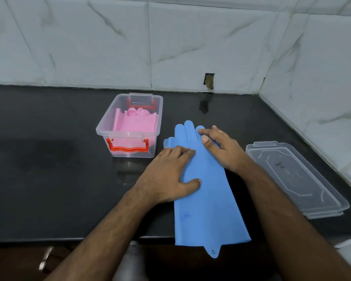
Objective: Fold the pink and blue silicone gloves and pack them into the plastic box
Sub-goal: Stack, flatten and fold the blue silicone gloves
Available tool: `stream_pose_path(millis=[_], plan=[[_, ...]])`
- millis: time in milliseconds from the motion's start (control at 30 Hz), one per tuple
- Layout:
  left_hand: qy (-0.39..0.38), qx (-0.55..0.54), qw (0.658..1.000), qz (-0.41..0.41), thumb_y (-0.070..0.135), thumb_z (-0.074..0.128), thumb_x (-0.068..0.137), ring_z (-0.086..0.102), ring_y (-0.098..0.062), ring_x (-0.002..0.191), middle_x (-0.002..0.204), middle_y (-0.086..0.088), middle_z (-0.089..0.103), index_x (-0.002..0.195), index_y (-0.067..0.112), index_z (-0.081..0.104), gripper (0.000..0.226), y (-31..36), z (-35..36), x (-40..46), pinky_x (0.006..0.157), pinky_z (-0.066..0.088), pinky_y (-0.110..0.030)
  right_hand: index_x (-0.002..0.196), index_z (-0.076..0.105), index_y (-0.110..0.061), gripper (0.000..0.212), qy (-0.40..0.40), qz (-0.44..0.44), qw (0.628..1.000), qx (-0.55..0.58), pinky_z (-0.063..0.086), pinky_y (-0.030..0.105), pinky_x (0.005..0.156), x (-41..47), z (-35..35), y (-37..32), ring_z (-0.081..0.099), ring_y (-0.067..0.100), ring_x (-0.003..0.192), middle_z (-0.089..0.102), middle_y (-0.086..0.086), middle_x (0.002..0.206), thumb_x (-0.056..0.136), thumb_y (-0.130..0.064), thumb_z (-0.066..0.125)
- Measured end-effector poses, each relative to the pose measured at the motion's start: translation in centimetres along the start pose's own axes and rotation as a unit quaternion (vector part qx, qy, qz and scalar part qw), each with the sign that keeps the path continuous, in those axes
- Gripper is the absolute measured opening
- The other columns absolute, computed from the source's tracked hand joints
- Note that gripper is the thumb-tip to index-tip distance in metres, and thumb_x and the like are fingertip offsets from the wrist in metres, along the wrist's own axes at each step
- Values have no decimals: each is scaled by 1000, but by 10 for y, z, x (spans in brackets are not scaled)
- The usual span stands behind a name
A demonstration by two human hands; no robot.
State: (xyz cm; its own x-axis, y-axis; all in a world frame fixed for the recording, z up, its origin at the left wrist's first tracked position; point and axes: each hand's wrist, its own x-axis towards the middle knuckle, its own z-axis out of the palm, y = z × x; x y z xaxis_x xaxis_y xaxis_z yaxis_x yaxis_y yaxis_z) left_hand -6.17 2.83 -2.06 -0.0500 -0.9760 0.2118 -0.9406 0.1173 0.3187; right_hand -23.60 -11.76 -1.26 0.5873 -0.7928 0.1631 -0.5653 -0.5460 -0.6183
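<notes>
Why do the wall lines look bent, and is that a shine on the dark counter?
Head view: the wide-angle lens bows the tile joints and the counter edge; the glossy black top mirrors the wall hole as a dark smear and the plastic box faintly below it; forearms at the bottom edge look soft.

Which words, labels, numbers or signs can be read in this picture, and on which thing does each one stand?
No text can be read.
Clear lid: small dark marks near its middle, too small and blurred to read.
Plastic box, pink gloves, blue gloves: no writing visible.
</notes>
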Motion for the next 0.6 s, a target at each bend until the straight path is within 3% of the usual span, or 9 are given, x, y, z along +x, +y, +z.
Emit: stream_pose_path(millis=[133,200,267,300,367,467,600], plan=[[42,-75,996,-28,64,46,99,48,-12,126,135,13,57,145,28,57,60,-1,-6,6,110,39,-35,153,37,-42,54,2,-33,999,-36,9,44,121,0,0,-1,5,0,155,27,-31,160,103,-61,30],[69,-35,997,-22,61,49,100,48,-14,127,133,9,57,142,25,59,57,0,-5,8,110,39,-35,154,34,-43,62,16,-44,999,-11,7,41,116,-1,-1,-1,4,-4,154,22,-34,161,98,-67,22],[66,10,997,-26,64,49,97,34,-21,147,153,1,44,153,22,45,70,0,0,10,121,28,-37,154,36,-44,68,17,-37,999,18,5,41,117,1,-2,0,7,-7,152,24,-36,160,94,-72,17],[53,14,998,-38,67,46,97,17,-24,157,165,-2,30,160,22,34,78,0,2,10,127,17,-38,153,38,-44,70,11,-31,999,22,4,43,119,2,-2,0,8,-7,152,27,-37,158,94,-73,16],[19,6,998,-64,72,38,97,-6,-20,160,174,-3,5,165,25,17,86,-2,6,11,130,2,-39,152,41,-45,70,-4,-17,1000,6,5,48,123,4,-1,0,11,-5,152,31,-38,154,94,-72,13],[-11,0,996,-90,75,33,96,-4,-19,160,174,-1,1,165,29,8,87,-4,10,13,128,4,-37,154,37,-45,71,-23,-11,999,-41,8,50,121,8,3,1,10,0,153,28,-37,155,94,-72,9],[-1,20,995,-100,74,34,95,8,-23,160,172,-2,16,165,36,10,82,-2,11,15,127,13,-42,155,34,-46,74,-20,-9,998,-53,10,50,120,10,5,5,7,-1,154,26,-36,159,92,-76,8]])
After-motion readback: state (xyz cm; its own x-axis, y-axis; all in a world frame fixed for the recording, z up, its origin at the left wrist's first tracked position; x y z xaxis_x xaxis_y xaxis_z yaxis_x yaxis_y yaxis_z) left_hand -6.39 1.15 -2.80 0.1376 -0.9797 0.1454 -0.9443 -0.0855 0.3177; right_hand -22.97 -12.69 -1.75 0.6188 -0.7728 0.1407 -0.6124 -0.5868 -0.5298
